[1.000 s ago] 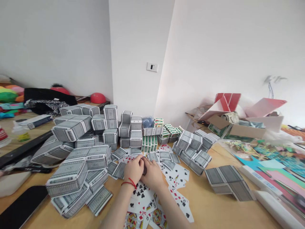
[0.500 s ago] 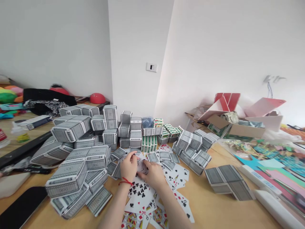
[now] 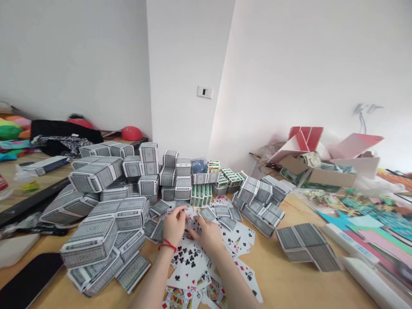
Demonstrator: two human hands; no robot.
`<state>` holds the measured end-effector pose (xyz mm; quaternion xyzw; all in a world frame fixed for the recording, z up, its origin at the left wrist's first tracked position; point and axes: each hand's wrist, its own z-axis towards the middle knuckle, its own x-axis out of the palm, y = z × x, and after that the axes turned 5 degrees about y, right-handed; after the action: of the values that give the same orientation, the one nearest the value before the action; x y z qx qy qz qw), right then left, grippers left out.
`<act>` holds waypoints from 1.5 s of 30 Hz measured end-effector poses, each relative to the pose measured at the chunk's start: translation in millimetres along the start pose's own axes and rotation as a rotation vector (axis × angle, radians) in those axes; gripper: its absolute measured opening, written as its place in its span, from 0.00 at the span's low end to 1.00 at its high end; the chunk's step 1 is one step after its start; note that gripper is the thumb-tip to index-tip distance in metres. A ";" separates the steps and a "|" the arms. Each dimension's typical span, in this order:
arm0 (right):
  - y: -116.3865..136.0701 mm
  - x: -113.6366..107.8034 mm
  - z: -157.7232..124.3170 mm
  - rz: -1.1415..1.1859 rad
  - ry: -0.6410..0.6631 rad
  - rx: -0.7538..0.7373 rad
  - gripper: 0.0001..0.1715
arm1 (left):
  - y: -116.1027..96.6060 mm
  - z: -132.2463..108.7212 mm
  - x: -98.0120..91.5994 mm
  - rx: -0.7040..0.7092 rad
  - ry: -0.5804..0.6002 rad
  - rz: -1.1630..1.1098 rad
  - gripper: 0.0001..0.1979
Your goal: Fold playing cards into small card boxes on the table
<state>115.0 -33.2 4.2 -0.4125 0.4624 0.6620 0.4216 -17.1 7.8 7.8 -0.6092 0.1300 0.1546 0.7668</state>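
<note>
The single head-worn camera looks forward and slightly down across the wooden table [image 3: 289, 274] toward the wall corner [image 3: 222, 86], with the loose playing cards [image 3: 189, 257] close below.

Two hands [image 3: 175, 224] [image 3: 208, 234], one bracelet [image 3: 167, 246], one switch [image 3: 205, 91]

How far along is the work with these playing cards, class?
Done: dozens of grey packs stand stacked. In hand: left hand and right hand pinch a few cards together. Remaining: loose cards lie face up on the table.
</note>
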 end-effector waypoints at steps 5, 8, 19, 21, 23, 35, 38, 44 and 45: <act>-1.8 -2.6 0.2 0.050 0.010 0.026 0.22 | -2.3 -0.2 -0.3 -0.028 0.007 0.014 0.15; -0.9 -4.7 -1.3 0.130 -0.005 0.041 0.27 | -2.9 0.2 -0.6 -0.049 -0.005 0.010 0.15; 12.3 -9.8 -2.8 0.116 0.030 -0.031 0.24 | 5.1 6.5 -0.1 -0.159 -0.096 -0.351 0.14; 9.4 -8.0 -1.7 0.085 0.032 -0.074 0.21 | 4.9 6.6 -0.1 -0.168 -0.107 -0.376 0.14; 5.9 -5.9 -1.0 0.054 0.036 -0.118 0.19 | 3.7 6.3 -0.2 -0.168 -0.113 -0.389 0.13; -4.7 3.5 2.2 0.030 -0.173 -0.184 0.15 | -0.9 4.7 -1.9 -0.138 -0.086 -0.391 0.13; -3.9 3.2 1.7 0.099 -0.232 -0.210 0.15 | -2.7 3.3 -1.8 -0.100 -0.050 -0.405 0.13; -5.5 4.3 1.7 0.517 -0.411 -0.111 0.18 | -11.3 -0.2 -3.0 -0.012 0.024 -0.440 0.14; -6.4 4.8 2.3 0.600 -0.431 -0.041 0.19 | -13.3 -0.9 -3.0 -0.004 0.048 -0.429 0.15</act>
<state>119.2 -28.7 -1.4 -0.1183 0.4501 0.8369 0.2880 -14.5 3.8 20.6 -0.6279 0.0155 -0.0265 0.7777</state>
